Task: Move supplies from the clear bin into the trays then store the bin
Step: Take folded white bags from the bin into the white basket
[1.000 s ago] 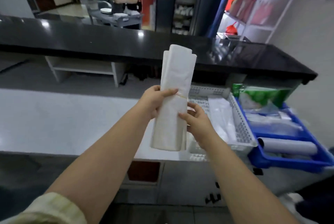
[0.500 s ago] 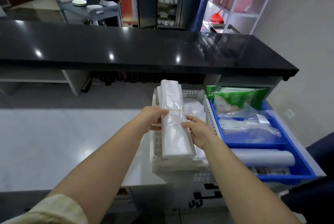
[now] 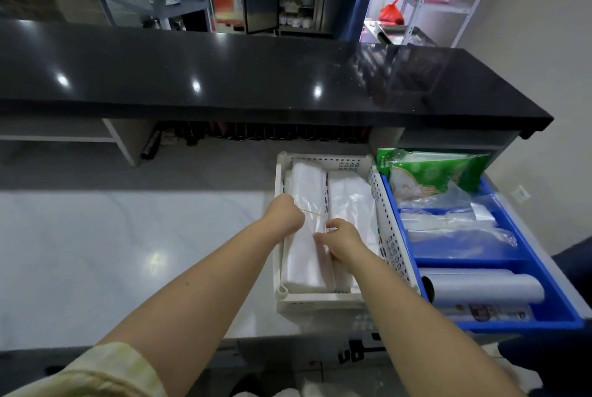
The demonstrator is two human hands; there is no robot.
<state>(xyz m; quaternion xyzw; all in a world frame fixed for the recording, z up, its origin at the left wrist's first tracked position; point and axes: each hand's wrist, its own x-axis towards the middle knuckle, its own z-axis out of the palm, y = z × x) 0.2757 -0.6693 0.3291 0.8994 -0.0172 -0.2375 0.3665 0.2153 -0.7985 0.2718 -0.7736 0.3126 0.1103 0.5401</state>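
In the middle of the frame the white perforated tray sits on the pale worktop, and the banded bundle of clear plastic bags lies lengthwise in its left half, just beside a second bundle. The left hand is clenched round the bundle's left edge at the rubber band; the right hand pinches its right edge. At the right, touching the white tray, a blue tray holds a green packet and a roll.
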